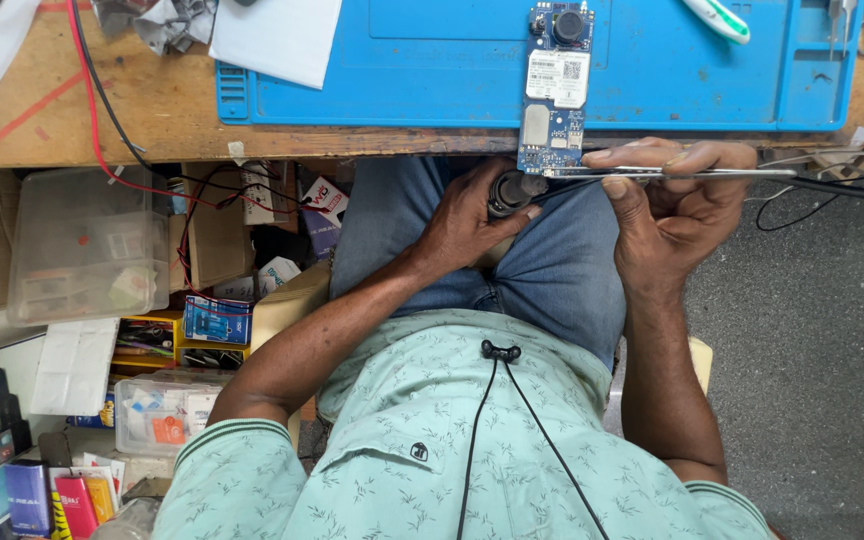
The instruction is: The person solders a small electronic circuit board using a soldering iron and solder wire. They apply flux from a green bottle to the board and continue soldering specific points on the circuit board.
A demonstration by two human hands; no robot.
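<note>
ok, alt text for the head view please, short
A seated person's left hand grips a dark cylindrical tool handle while the right hand holds thin metal tweezers, both at the lower end of a narrow blue circuit board. The board lies on a blue silicone work mat on a worn wooden bench.

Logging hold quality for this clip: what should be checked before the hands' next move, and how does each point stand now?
1. Left hand has a closed grip on the black-handled tool: ok.
2. Right hand pinches the thin metal tool firmly: ok.
3. Blue circuit board fully supported by the blue mat: not ok, its lower end overhangs the table edge.
4. Tool tips touching the board's lower edge: cannot tell.
5. White paper sheet apart from the board: ok.
</note>
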